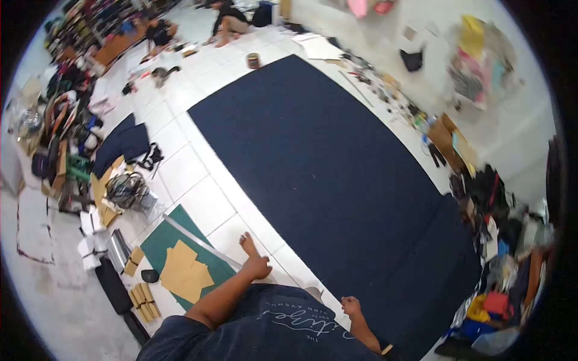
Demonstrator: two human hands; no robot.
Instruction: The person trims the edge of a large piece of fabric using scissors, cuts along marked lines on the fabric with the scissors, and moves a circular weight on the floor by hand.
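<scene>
A large dark navy fabric sheet (325, 162) lies spread over the white tiled floor in front of me. My left hand (257, 268) is above the tiles beside the fabric's left edge, its fingers loosely bent and apart with nothing visible in them. A bare foot (246, 242) shows just beyond that hand. Over the near part of the fabric, my right hand (350, 305) has its fingers curled in, and no object shows in it. Left of me, a green cutting mat (155, 243) carries brown paper pieces (183, 272) and a long metal ruler (201, 242).
Folded dark cloth (126, 144), a clear bag (127, 189) and brown card bundles (144, 302) lie to the left. Piled goods (497, 301) and a cardboard box (451, 143) line the right wall. Two people (229, 21) sit at the far end. A tape roll (253, 60) stands near the fabric's far edge.
</scene>
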